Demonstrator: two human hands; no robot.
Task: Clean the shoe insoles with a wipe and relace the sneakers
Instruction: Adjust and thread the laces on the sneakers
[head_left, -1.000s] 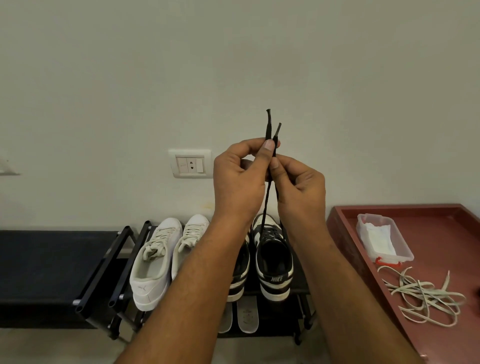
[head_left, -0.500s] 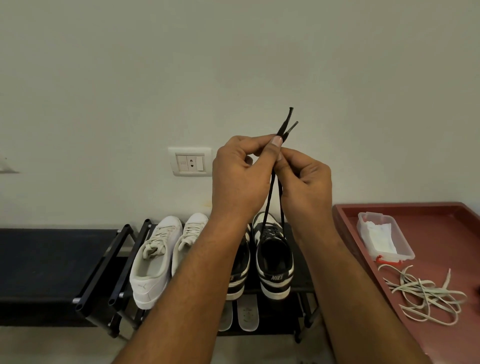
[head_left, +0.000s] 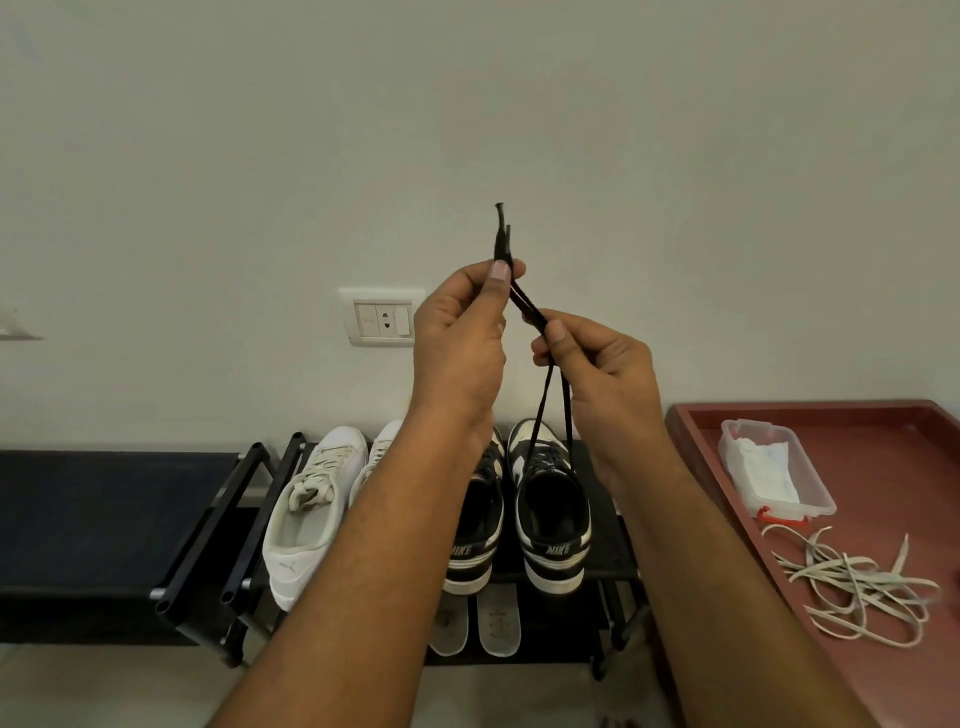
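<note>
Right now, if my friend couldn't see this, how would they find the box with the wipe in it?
Find the big red tray right of the shoe rack. At its far end sits a small clear plastic box holding a white wipe. Unlike the loose pale laces lying nearer, it is a see-through tub with a red clip.

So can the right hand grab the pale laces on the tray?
Probably, once it lets go: the right hand pinches the black lace now. The pale laces lie loose on the tray beside it, nothing between.
</note>
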